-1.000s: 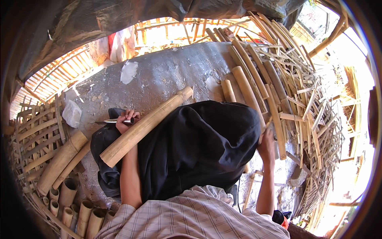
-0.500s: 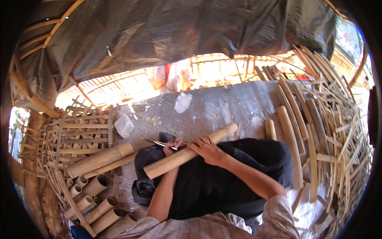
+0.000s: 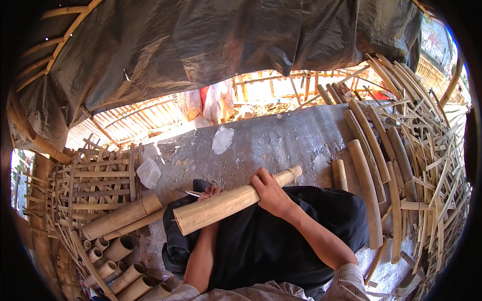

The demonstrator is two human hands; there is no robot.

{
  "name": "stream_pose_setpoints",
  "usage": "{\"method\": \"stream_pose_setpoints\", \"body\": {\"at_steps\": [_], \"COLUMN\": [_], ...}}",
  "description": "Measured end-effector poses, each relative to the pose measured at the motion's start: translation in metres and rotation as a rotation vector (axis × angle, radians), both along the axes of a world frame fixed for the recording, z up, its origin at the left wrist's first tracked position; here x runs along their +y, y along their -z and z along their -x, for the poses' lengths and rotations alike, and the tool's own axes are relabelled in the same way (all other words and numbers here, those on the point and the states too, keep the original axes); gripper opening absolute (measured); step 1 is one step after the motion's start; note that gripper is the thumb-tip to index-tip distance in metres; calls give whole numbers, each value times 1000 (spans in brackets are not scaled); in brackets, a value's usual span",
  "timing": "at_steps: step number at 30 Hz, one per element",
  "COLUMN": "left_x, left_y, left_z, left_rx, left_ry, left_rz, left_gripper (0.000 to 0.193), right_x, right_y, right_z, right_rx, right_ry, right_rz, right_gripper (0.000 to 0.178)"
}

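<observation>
A thick length of split bamboo [image 3: 221, 208] lies slantwise above my lap, its far end up to the right. My right hand [image 3: 273, 194] is closed over its upper right part, fingers wrapped over the far edge. Behind the bamboo, my left hand [image 3: 210, 192] is closed on a knife, and the bamboo partly hides its fingers. The narrow knife blade [image 3: 193, 193] points out to the left of that hand.
Cut bamboo tubes [image 3: 120, 248] lie stacked at lower left beside a slatted bamboo frame [image 3: 100, 184]. Long split poles [image 3: 364, 193] and a heap of strips [image 3: 432, 165] line the right. A crumpled clear bag [image 3: 149, 173] sits on the grey floor sheet [image 3: 271, 135]; dark tarpaulin [image 3: 211, 55] hangs ahead.
My right hand has gone from lying spread on the bamboo to gripping round it. The bamboo's near end has shifted lower left, and it covers more of the knife and left hand.
</observation>
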State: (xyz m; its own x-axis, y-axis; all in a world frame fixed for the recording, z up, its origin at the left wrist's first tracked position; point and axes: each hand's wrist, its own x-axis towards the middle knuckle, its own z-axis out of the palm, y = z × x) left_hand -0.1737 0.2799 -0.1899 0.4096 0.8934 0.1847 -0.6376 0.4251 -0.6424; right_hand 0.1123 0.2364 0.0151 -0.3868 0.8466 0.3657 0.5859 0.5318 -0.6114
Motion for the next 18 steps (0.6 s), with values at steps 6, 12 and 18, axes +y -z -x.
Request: {"method": "stream_pose_setpoints", "body": {"at_steps": [6, 12, 18], "left_x": [5, -5, -6], "left_y": [33, -48, -56], "left_z": [15, -22, -20], "left_rx": [-303, 785, 796], "left_ry": [150, -263, -288], "left_rz": [363, -214, -227], "left_gripper": [7, 14, 13], "right_x": [8, 11, 13], "right_y": [1, 2, 9], "right_z": [-1, -11, -7], "right_rx": [47, -35, -79], "right_ry": [61, 56, 32], "right_rz": [47, 73, 125], "right_gripper": [52, 49, 51]}}
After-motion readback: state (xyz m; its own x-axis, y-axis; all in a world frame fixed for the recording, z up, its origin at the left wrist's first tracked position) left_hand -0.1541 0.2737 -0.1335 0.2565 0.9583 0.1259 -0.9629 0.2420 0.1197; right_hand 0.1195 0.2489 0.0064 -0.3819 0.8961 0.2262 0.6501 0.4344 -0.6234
